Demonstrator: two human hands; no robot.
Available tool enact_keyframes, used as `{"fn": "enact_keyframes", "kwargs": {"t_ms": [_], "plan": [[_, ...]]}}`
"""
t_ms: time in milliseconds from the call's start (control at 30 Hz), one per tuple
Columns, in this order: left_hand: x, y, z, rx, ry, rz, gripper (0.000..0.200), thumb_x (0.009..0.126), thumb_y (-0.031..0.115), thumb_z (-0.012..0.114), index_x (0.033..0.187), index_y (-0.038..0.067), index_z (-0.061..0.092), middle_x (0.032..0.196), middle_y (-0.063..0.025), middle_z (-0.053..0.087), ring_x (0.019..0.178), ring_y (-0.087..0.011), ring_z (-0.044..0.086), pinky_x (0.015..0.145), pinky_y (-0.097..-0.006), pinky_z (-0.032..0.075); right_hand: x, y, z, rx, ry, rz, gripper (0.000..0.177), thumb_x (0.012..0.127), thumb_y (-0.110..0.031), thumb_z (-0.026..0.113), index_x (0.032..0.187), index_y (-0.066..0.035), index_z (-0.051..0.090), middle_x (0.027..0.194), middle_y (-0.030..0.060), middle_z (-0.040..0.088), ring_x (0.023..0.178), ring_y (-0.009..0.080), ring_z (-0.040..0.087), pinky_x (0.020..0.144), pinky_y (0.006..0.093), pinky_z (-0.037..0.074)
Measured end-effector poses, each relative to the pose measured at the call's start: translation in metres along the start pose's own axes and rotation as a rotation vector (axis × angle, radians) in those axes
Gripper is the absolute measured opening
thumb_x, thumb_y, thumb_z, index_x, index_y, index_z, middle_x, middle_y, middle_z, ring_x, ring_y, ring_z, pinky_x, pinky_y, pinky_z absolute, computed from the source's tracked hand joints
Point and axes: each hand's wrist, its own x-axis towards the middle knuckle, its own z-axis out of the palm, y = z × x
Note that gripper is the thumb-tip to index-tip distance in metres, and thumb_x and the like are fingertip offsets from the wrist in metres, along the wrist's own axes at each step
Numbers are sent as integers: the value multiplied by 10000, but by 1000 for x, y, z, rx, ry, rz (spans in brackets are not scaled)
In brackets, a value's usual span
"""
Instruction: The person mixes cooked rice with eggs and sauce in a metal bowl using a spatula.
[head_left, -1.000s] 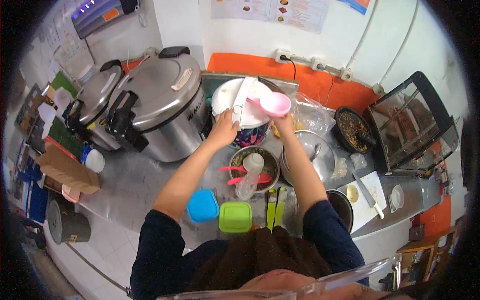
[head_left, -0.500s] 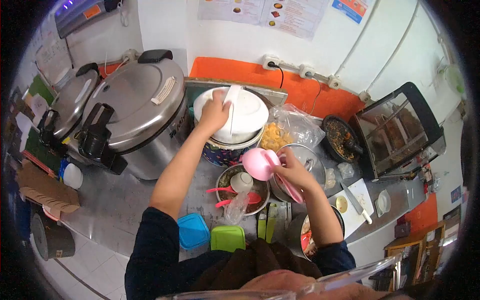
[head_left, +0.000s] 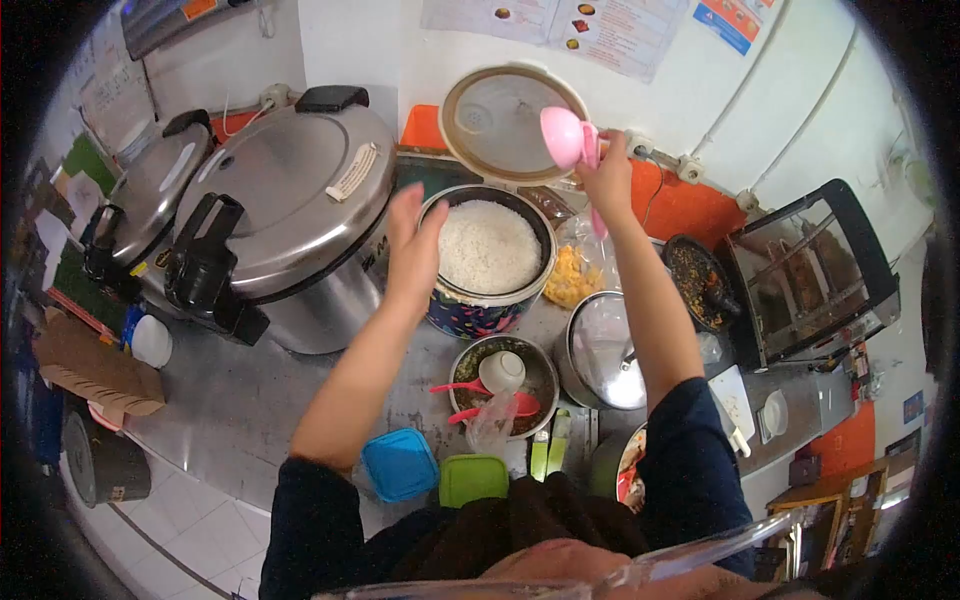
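Popped the lid (head_left: 500, 120) up on the rice cooker (head_left: 470, 315) since half a second ago. My left hand (head_left: 415, 240) is off it, fingers loose and open by the rim, empty. My right hand (head_left: 607, 180) has swung high, gripping the pink scoop (head_left: 562, 135) beside the lid. Can't read the big steel cooker (head_left: 300, 200) lettering.
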Motion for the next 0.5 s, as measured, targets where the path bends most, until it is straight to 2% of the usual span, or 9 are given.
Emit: {"fn": "enact_keyframes", "kwargs": {"t_ms": [33, 100, 133, 200, 267, 333, 367, 433, 500], "plan": [[-14, -6, -5, -122, 27, -144, 487, 791, 188, 506, 1197, 6, 310, 1227, -154, 343, 1144, -248, 321, 954, -329, 232, 10, 8, 1, 4, 1, 2, 404, 612, -49, 611, 966, -5, 422, 844, 227, 536, 755, 363, 548, 667, 410, 434], [-37, -17, -13, -129, 27, -372, 458, 788, 281, 489, 1154, 35, 367, 1172, -97, 387, 1149, -207, 309, 967, -340, 187, 27, 32, 1, -255, 22, -179, 339, 622, -47, 597, 935, 4, 479, 859, 242, 528, 750, 384, 538, 680, 418, 433], [-42, -33, -18, -127, 28, -369, 458, 788, 281, 489, 1154, 35, 367, 1172, -97, 387, 1149, -207, 309, 967, -340, 187, 32, 38, 1, -338, 42, -173, 282, 632, -52, 583, 905, -4, 527, 833, 230, 537, 761, 378, 536, 692, 415, 433], [-48, -74, -29, -313, -1, -756, 498, 774, 326, 488, 1163, 45, 353, 1157, -92, 385, 1106, -228, 341, 966, -361, 182, 36, 58, -1, -397, 42, -241, 284, 657, -89, 589, 928, -25, 536, 788, 196, 565, 730, 335, 561, 653, 389, 444], [-51, -85, -32, -379, -32, -846, 514, 768, 343, 484, 1164, 45, 346, 1149, -96, 383, 1088, -241, 351, 968, -375, 175, 32, 51, 3, -454, 41, -312, 286, 682, -125, 595, 952, -45, 545, 744, 162, 593, 700, 292, 586, 613, 363, 455], [-52, -82, -28, -437, -53, -970, 530, 763, 366, 465, 1160, 40, 331, 1147, -106, 379, 1077, -274, 353, 973, -409, 166, 7, 14, 7, -814, -239, -238, 282, 719, -224, 557, 964, -83, 552, 760, 150, 580, 704, 305, 577, 614, 378, 456], [-52, -79, -26, -440, -52, -968, 530, 763, 366, 465, 1160, 40, 331, 1147, -106, 379, 1077, -274, 353, 973, -409, 166, 2, 23, 18, -892, -346, -414, 237, 747, -245, 507, 949, -136, 566, 783, 127, 575, 701, 289, 579, 588, 391, 464], [-52, -77, -24, -434, -100, -953, 543, 757, 352, 471, 1163, 27, 316, 1151, -124, 372, 1078, -281, 350, 972, -425, 170, -20, 4, 34, -1033, -442, -489, 240, 760, -178, 476, 977, -101, 542, 799, 133, 578, 709, 270, 585, 552, 371, 475], [-52, -79, -25, -463, -163, -924, 461, 739, 313, 480, 1087, 27, 380, 1122, -145, 387, 1072, -283, 361, 968, -412, 191, -32, 25, 55, -1434, -463, -761, 259, 763, -143, 456, 996, -38, 500, 756, 138, 583, 688, 261, 592, 535, 356, 482]]}}
